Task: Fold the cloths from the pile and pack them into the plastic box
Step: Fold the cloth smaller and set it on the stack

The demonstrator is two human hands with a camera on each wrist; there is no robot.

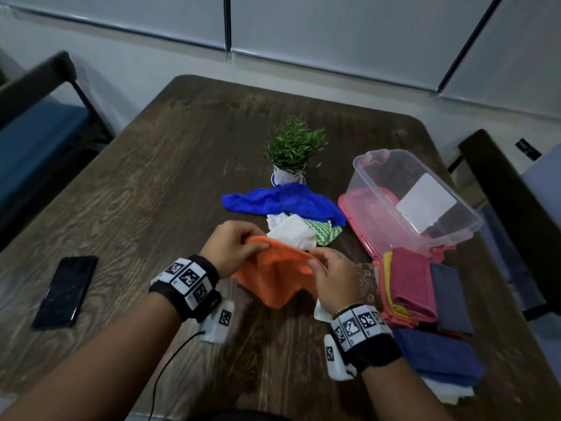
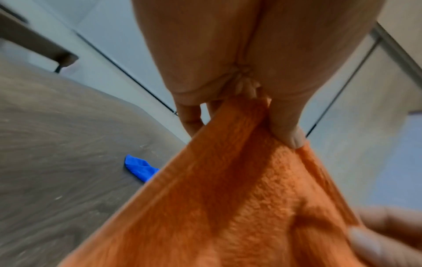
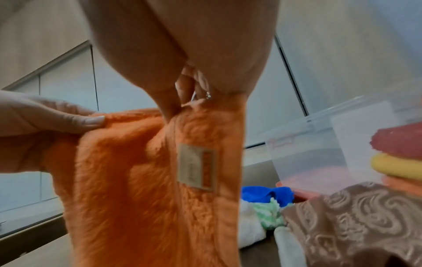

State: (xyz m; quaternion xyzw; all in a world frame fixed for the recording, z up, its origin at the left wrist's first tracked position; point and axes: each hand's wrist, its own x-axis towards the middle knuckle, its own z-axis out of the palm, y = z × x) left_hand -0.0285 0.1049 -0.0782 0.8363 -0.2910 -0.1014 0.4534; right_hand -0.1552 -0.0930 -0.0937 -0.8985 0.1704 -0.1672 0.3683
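Dark wood-grain tabletop (image 1: pixel 158 165) fills the scene, with pale wall panels behind it. Above its near middle, the left hand (image 1: pixel 233 247) and the right hand (image 1: pixel 334 278) hold an orange cloth (image 1: pixel 273 275) between them, each grip a narrow pinch on the top edge, so the cloth hangs in soft folds. It is fluffy, with a stitched hem and a small sewn label (image 3: pixel 196 167) near one side. Just behind it lies the pile: a white cloth (image 1: pixel 291 235), a green zigzag cloth (image 1: pixel 323 232) and a blue cloth (image 1: pixel 282 199). To the right, a clear plastic box (image 1: pixel 409 196) is tilted on its pink lid (image 1: pixel 358 229). Folded cloths (image 1: pixel 409 287) are stacked near the box. A potted plant (image 1: pixel 293 150) and a phone (image 1: pixel 65 291) also sit on the tabletop.
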